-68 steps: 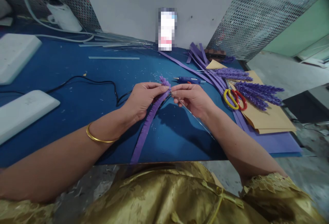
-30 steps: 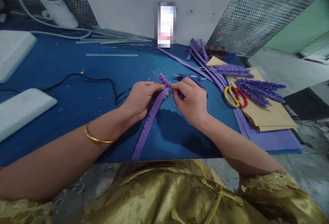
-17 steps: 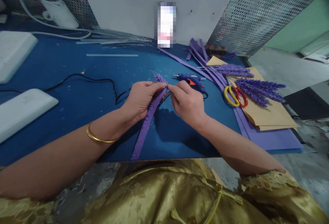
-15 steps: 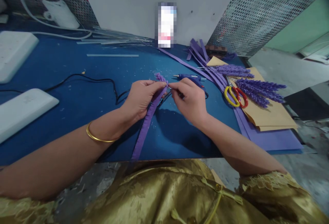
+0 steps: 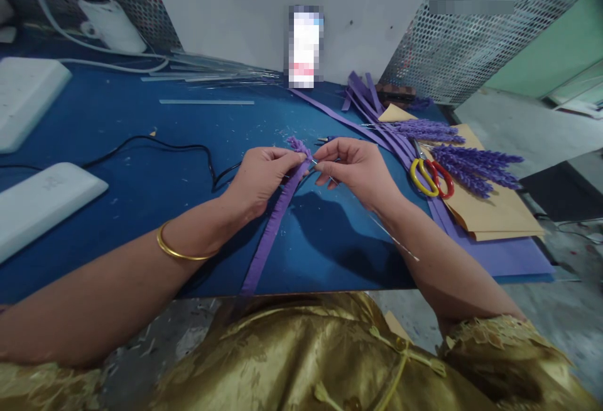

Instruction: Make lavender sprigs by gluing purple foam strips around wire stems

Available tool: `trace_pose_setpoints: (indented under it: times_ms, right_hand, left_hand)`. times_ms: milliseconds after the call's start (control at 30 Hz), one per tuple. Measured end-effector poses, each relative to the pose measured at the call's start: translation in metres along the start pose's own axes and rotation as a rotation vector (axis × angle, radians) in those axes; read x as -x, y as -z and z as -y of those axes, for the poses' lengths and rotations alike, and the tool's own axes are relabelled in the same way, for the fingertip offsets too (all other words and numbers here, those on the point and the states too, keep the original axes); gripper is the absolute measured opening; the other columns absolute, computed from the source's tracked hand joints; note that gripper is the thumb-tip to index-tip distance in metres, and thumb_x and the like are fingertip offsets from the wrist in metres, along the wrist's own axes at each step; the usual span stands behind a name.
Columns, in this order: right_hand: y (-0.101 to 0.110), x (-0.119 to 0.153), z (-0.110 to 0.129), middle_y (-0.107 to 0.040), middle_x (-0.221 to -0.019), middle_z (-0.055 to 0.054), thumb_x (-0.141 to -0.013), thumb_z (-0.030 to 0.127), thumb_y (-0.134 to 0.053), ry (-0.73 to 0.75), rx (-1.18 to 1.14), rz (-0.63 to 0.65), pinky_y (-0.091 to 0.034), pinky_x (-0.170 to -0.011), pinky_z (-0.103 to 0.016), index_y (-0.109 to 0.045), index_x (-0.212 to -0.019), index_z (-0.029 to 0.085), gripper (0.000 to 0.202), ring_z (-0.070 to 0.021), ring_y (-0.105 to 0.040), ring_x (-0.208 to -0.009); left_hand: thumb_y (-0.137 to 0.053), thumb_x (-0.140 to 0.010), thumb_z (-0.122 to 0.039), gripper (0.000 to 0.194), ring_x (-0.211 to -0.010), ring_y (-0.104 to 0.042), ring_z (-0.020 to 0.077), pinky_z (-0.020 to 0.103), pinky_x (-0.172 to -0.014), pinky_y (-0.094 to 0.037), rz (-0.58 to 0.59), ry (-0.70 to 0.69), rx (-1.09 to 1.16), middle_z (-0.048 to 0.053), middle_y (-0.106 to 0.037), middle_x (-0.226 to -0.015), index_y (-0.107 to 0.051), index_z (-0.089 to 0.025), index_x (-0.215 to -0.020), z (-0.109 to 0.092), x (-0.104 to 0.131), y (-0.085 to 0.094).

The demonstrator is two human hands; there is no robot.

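Note:
My left hand (image 5: 259,178) is closed, thumb and fingers pinching a purple fringed paper strip (image 5: 269,229) near its upper end. Above the fingertips, the strip is wound into a small curled purple tuft (image 5: 298,144). The strip's long tail slants down to the table's front edge. Just right of the tuft, my right hand (image 5: 355,169) holds a thin wire (image 5: 393,239) between thumb and fingers. One end of the wire meets the tuft; the other passes under my palm and sticks out beside my wrist. A glue gun (image 5: 323,141) lies mostly hidden behind my right hand.
Yellow-and-red-handled scissors (image 5: 431,177) and purple flower spikes (image 5: 480,163) lie on brown paper (image 5: 509,216) at the right. Purple strips (image 5: 365,97) and a phone (image 5: 304,46) are at the back. White power strips (image 5: 47,207) and a black cord (image 5: 179,146) occupy the left.
My right hand has shifted slightly right and its fingers have loosened and rolled, so the wire now shows beside my wrist. The glue gun is more covered. My left hand stays nearly still.

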State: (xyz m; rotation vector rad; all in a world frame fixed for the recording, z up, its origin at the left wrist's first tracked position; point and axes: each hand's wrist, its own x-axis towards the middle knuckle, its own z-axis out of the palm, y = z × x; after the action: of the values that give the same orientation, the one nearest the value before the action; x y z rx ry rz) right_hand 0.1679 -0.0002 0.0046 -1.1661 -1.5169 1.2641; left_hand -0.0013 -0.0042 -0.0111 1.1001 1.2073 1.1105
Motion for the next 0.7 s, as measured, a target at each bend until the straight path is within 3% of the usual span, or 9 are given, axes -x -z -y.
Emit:
trace_pose_setpoints:
  times_ms: [233,700]
  right_hand:
    - [-0.007,0.0,-0.006,-0.066,-0.06,0.002,-0.065,0.02,-0.075,-0.055,-0.116,-0.094,-0.044,-0.039,-0.02,-0.071,-0.077,0.014,0.014,-0.0093,-0.059,-0.045]
    - [-0.006,-0.001,-0.011,-0.061,-0.052,0.002,-0.062,0.018,-0.076,-0.199,-0.279,-0.073,-0.039,-0.039,-0.019,-0.072,-0.072,0.014,0.011,-0.0069,-0.049,-0.043]
  left_hand:
    - [-0.076,-0.067,-0.033,0.019,-0.053,-0.046,0.0102,0.023,-0.048,-0.033,-0.001,0.009,0.014,0.0,-0.062,-0.058,-0.071,-0.016,-0.06,0.001,0.0,-0.001]
    - [-0.077,-0.066,-0.031,0.015,-0.052,-0.05,0.0103,0.022,-0.05,-0.038,0.04,0.012,0.045,0.001,-0.068,-0.06,-0.075,-0.017,-0.063,0.001,0.002,-0.001]
